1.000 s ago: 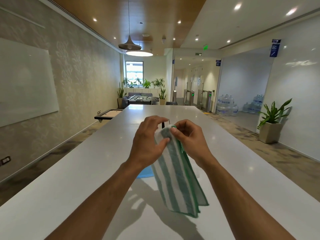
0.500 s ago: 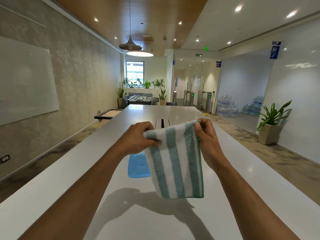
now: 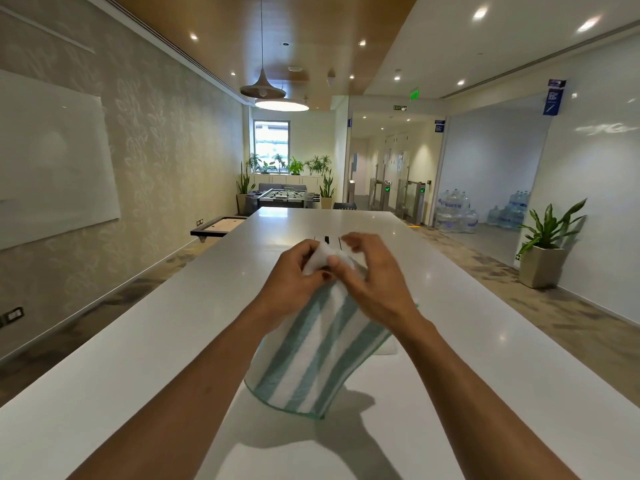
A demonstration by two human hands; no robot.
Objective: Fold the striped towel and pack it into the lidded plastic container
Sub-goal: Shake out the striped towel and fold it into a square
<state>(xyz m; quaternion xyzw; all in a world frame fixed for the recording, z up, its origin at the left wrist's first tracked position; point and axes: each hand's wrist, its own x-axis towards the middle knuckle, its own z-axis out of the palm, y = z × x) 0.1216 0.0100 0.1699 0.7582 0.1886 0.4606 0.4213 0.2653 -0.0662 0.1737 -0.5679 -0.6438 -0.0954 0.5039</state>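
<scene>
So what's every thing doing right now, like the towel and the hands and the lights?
striped towel: held up above the table, hanging loose, top edge bunched.
left hand: closed on the towel's top.
right hand: thumb pinching the towel, fingers blurred.
table: bare where it shows.
pendant lamp: on.
ceiling spotlights: on.
exit sign: lit green.
container: not visible; can't tell.

Since half a second ago: left hand and right hand drawn together from a spread hold, meeting at the top edge. Striped towel, then flat and stretched wide, now bunched at top, hanging lower and nearer, covering the blue lid seen before.
</scene>
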